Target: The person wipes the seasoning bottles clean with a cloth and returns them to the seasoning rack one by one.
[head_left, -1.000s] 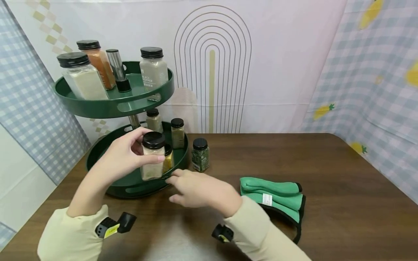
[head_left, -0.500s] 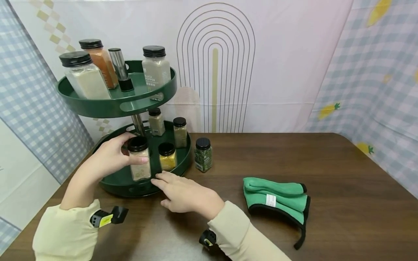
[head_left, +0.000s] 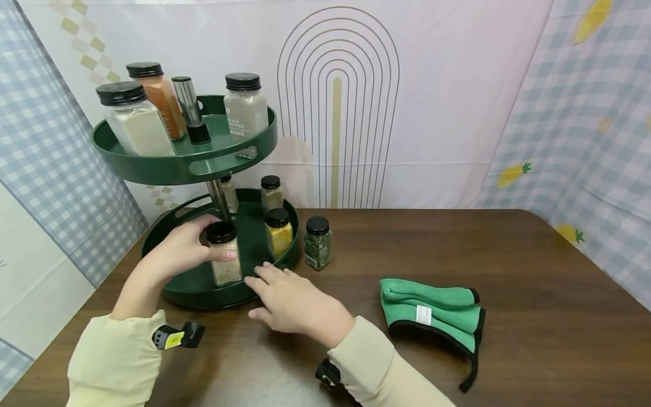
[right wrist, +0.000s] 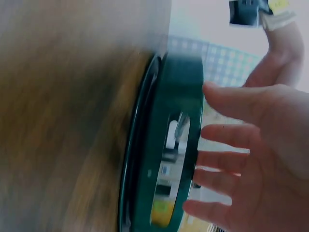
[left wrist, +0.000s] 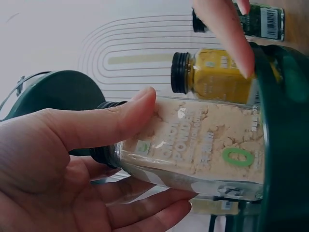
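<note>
My left hand (head_left: 185,249) grips a clear spice jar of pale powder (left wrist: 203,145) by its upper part, thumb across the front and fingers behind. The jar is upright over the lower tier (head_left: 203,299) of a green two-tier turntable; its base is behind the rim in the left wrist view, so contact with the floor is hidden. My right hand (head_left: 300,302) has its fingers extended, fingertips at the lower tier's front rim (right wrist: 186,159). Right of the held jar is a yellow spice jar (head_left: 279,233), with small jars (head_left: 272,192) behind it.
The upper tier (head_left: 178,167) bears a white-powder jar (head_left: 139,130), an orange one (head_left: 165,107), a silver cylinder (head_left: 189,104) and a black pepper jar (head_left: 246,116). A green herb jar (head_left: 318,246) stands right of the turntable. A folded green cloth (head_left: 432,311) lies farther right.
The held jar has moved left and down to the lower tier. That tier has turned: the yellow jar shifted right and back, the rear jars left. My right hand has stayed near the front rim.
</note>
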